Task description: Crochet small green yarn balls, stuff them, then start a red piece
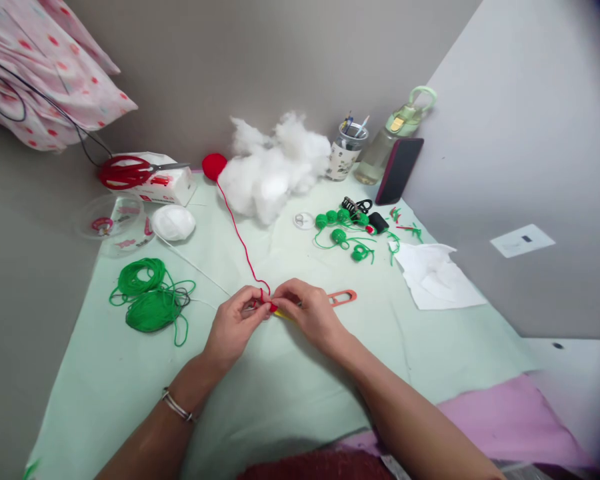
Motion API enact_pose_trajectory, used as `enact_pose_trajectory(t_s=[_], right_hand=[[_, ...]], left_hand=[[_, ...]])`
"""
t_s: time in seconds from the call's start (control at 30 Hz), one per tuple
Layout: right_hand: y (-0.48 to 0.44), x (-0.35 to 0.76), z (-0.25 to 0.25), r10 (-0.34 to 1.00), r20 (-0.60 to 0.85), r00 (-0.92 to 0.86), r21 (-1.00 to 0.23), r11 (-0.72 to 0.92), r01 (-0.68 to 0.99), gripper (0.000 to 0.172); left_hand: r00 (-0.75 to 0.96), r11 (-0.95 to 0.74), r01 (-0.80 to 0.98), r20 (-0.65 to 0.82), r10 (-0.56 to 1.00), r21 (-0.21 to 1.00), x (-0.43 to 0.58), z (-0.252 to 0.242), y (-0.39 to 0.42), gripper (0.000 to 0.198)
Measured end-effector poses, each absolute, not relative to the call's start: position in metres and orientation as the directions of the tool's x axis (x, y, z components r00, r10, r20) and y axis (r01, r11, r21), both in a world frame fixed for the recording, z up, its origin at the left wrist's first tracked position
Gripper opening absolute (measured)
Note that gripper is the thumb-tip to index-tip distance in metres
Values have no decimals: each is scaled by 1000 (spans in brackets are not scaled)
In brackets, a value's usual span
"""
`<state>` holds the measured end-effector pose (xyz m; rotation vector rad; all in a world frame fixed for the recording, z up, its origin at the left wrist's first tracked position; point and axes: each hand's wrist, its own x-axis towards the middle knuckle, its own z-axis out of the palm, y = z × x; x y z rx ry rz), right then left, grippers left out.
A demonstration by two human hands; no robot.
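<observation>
Both hands meet over the near middle of the table. With thumb and fingers pinched, my left hand [235, 323] holds a small red yarn piece [273, 307]. My right hand [313, 313] pinches the same piece from the other side, its fingertips close to the left ones. Red yarn [237, 233] runs from the piece back to a red yarn ball [214, 167]. White yarn [195, 267] leads from a white yarn ball [174, 222] toward my left hand. Something yellow [283, 315] shows below my right fingers. An orange slotted handle [344, 297] sticks out beyond that hand; whether they join is hidden.
Green yarn [153, 310] lies at left. Red-handled scissors [127, 171] rest on a tissue pack [175, 183]. White stuffing [275, 170] is heaped at the back. Small green crocheted balls [339, 236], a phone [400, 170], a bottle [380, 150], a pen cup [345, 153] and white paper [437, 277] stand or lie right.
</observation>
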<state>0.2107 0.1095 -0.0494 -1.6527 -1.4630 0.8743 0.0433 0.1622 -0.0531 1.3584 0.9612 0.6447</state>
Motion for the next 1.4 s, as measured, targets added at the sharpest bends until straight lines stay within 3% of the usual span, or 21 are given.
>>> enact_pose_trajectory(t_s=[0.2,0.4,1.0,1.23,1.4], right_hand=[[110,210,-48,985,-85,148,-928,-133,349,9],[109,211,-51,994,-16,108,-914,-58,401,11],[108,209,-45,996,-33,80,-877,-67,476,16],[106,208,-40,997,-69,44,-913,-81,399,3],[107,210,-46,997,-59,46,-922,-73,381,7]], left_hand=[[477,143,117,-182,860,983,44,-54,163,18],[469,150,94,-177,865,984,44,-55,162,18],[451,27,86,-63,890,996,44,-62,158,11],[468,48,148,-113,876,988,41,-59,162,11],[548,87,168,-166,820,982,36,-52,167,16]])
